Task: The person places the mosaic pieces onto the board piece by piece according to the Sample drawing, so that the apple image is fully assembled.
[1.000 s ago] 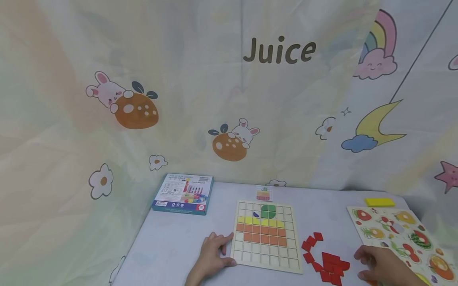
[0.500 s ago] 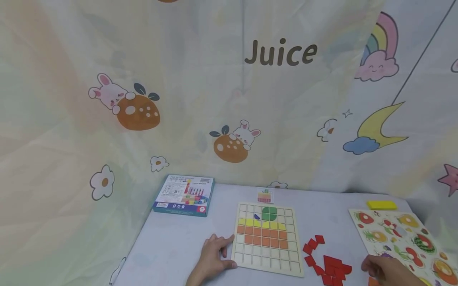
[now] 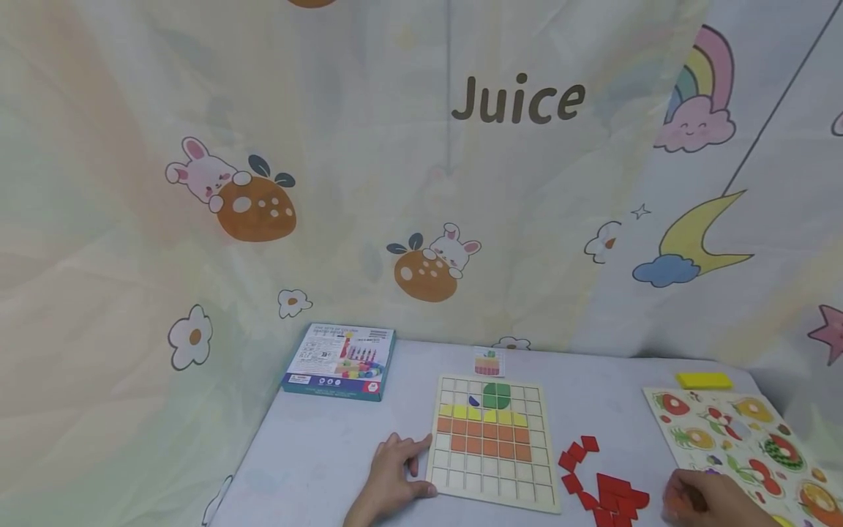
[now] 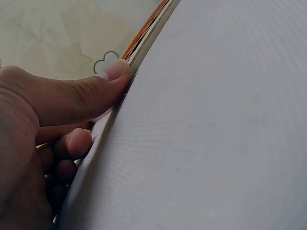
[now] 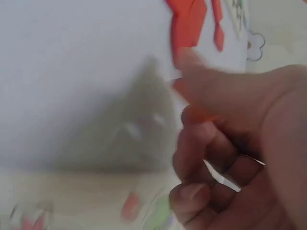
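Observation:
A square grid board (image 3: 490, 483) lies on the table, with green, blue, yellow and orange pieces set in its upper and middle rows. My left hand (image 3: 393, 476) touches its left edge with a stretched index finger and with the thumb near the lower corner; in the left wrist view the thumb (image 4: 112, 72) presses the board's side. Right of the red tiles, my right hand (image 3: 711, 498) has its fingers curled. In the right wrist view it pinches an orange tile (image 5: 197, 114) between thumb and fingers, mostly covered. Loose red tiles (image 3: 614, 489) lie between board and right hand.
A small picture card (image 3: 489, 362) lies behind the board. At the back left is a flat printed box (image 3: 339, 362). A fruit-picture board (image 3: 701, 417) lies at the right, with a yellow block (image 3: 703, 380) behind it. A patterned cloth (image 3: 356, 161) hangs behind the table.
My right hand has drawn its fingers together and shifted slightly right and down; the orange piece beneath it no longer shows in the head view. My left hand keeps its place at the board.

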